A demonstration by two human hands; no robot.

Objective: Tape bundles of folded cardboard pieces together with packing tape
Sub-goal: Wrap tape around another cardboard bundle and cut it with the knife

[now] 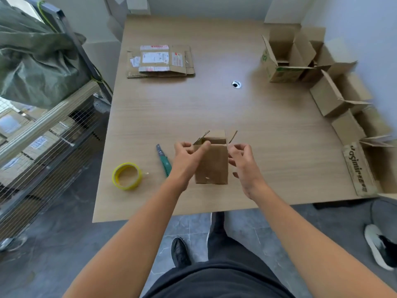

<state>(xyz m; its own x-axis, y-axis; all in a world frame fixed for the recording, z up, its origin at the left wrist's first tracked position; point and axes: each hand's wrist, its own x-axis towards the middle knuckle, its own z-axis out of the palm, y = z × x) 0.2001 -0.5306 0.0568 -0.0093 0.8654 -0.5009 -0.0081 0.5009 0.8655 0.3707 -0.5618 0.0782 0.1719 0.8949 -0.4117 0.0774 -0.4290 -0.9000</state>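
Near the front edge of the wooden table [214, 108], a small cardboard box [211, 162] stands upright, top flaps partly open and sticking up on both sides. Left hand [189, 154] is on the box's left upper corner: fingers curled, thumb lying across the top edge of the near face, pinching at the left flap. Right hand [241, 160] sits just beside the box's right upper corner, fingers bent and loosely spread; fingertips close to the right flap, can't tell if they actually touch it.

Left of the box, flat on the table: green-handled utility knife [163, 160], partly hidden by the left forearm. Further left, a roll of tape with a yellow core [127, 176], lying flat, a short tail sticking out on its right side.

Far left area of the table: stack of flattened cardboard pieces [160, 61] with shipping labels on top, well apart from the hands. Round cable hole [236, 84] mid-table.

Right edge of the table: a row of opened cardboard boxes [330, 97], flaps up, running from the far corner towards the near edge; the nearest one has printed lettering.

Left of the table: wire-mesh cart [43, 130] with a dark green bag [36, 59] on top. Floor is grey tile [64, 244].
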